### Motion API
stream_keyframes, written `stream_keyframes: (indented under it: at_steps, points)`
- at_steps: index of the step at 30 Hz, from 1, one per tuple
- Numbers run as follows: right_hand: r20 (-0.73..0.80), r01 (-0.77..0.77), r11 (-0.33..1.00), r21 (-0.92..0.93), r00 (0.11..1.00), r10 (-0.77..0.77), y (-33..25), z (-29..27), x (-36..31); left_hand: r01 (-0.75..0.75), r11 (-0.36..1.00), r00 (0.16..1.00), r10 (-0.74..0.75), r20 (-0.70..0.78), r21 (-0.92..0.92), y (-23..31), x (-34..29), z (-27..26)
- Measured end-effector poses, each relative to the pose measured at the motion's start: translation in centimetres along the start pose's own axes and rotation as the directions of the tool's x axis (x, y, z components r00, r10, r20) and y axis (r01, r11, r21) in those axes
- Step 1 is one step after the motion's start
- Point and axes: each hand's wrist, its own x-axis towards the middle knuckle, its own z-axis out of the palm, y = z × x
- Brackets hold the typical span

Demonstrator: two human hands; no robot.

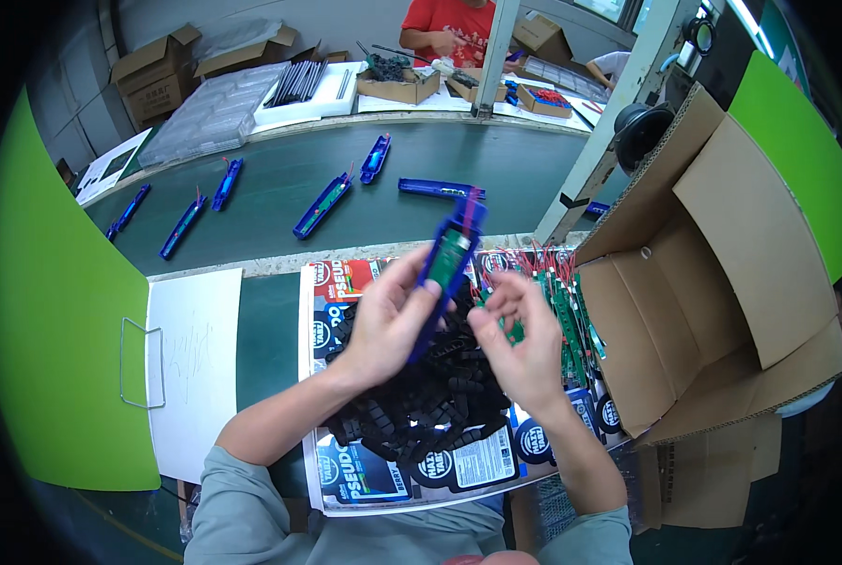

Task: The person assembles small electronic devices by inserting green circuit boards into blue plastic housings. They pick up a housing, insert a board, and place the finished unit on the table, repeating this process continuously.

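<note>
My left hand point(390, 315) grips a long blue plastic casing point(473, 221), tilted with its far end up to the right. Inside the casing lies a green circuit board point(451, 250), and red wires stick out at the top. Just right of the casing is my right hand point(524, 344), its fingers half curled and thumb apart, with nothing visibly held. Below both hands spreads a pile of small black plastic parts point(430, 405). Beside my right hand lie several green circuit boards with red wires point(571, 311), partly hidden by it.
A printed sheet point(360, 476) covers the work surface. Beyond it, a green conveyor belt point(270, 202) carries several blue casings point(322, 205). An open cardboard box point(647, 330) stands at right, a white paper point(193, 367) at left. Across the belt is a person in red point(444, 28).
</note>
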Motion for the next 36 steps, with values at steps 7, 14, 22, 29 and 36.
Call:
stream_keyframes:
  at_steps: [7, 14, 22, 29, 36]
  points:
    - [0.354, 0.321, 0.909, -0.266, 0.910, -0.217, 0.4, 0.6, -5.4, 0.032, 0.999, 0.982, -0.035, -0.186, -0.018, -1.1, 5.2, -2.5]
    - [0.332, 0.325, 0.905, -0.273, 0.915, -0.229, 2.3, 1.3, -6.9, 0.166, 0.959, 0.976, -0.127, -0.176, 0.229, -7.5, 17.5, 1.5]
    - [0.319, 0.296, 0.938, -0.182, 0.920, -0.229, 3.2, 1.5, -7.3, 0.155, 0.692, 0.976, 0.004, -0.219, 0.705, -16.2, 26.7, 6.6]
    - [0.358, 0.266, 0.947, -0.179, 0.914, -0.189, 3.8, 0.8, -7.3, 0.194, 0.577, 0.967, 0.026, -0.255, 0.794, -19.0, 30.1, 7.9]
    - [0.353, 0.259, 0.959, -0.118, 0.913, -0.203, 3.7, 1.0, -6.8, 0.179, 0.417, 0.982, -0.026, -0.186, 0.891, -21.7, 31.7, 5.9]
